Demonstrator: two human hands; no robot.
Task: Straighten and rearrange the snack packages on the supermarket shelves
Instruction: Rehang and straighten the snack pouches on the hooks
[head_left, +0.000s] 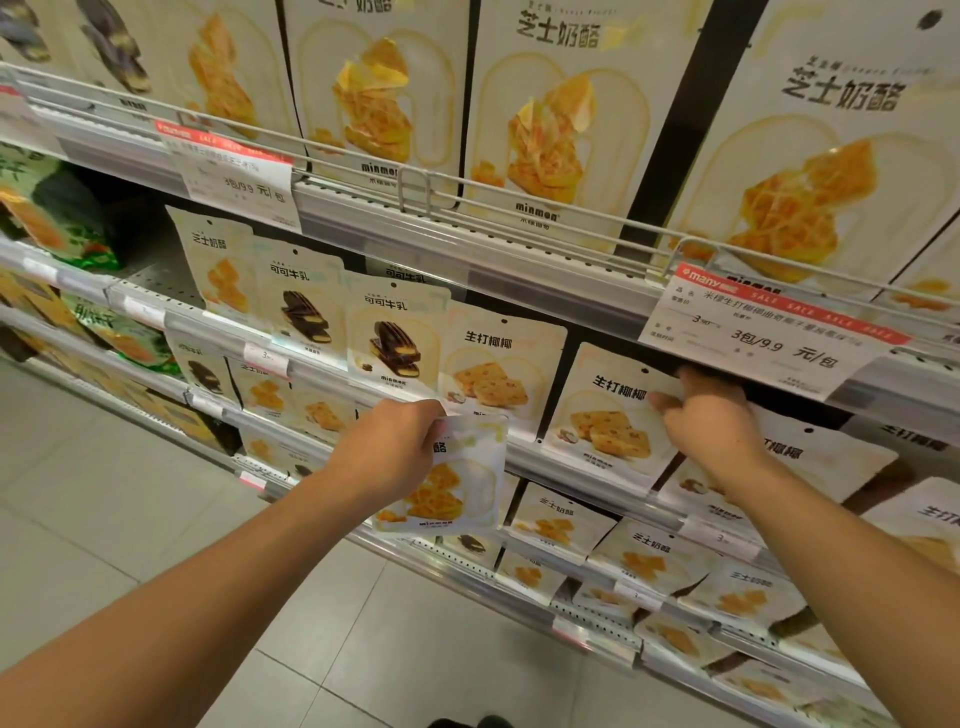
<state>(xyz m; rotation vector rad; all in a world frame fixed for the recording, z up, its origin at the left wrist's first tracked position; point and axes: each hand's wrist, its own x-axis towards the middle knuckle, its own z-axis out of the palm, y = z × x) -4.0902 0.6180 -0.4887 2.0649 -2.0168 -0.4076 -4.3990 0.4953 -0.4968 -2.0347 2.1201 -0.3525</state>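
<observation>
Two hands are in the head view, both reaching toward the middle shelf (571, 470) of a supermarket snack display. Left hand (387, 452) has its grip clenched round the top of a small white cheese-waffle pouch (457, 483), fingers curled over the upper edge, and the pouch hangs out in front of the shelf rail, clear of the row, tilted a bit. Right hand (711, 423) is up under the lip of the shelf above, fingers curled onto the top right corner of a coconut-biscuit pouch (608, 415) standing in the row, so that grip looks like a pinch on the pouch, though the fingertips are partly tucked behind it so I can't see exactly how. Just left of that pouch stands another coconut one (498, 374), then two chocolate-sandwich pouches (395, 338), all upright-ish and leaning back, overlapping at the edges. A red-and-white sale tag (769, 332) hangs off the rail of the upper shelf right above the right hand. Top shelf holds big cheese-waffle bags (561, 114) behind a wire guard. Lower shelves carry more cheese pouches (644, 558), lying flatter and a bit messy. Grey tiled floor (130, 493) below.
</observation>
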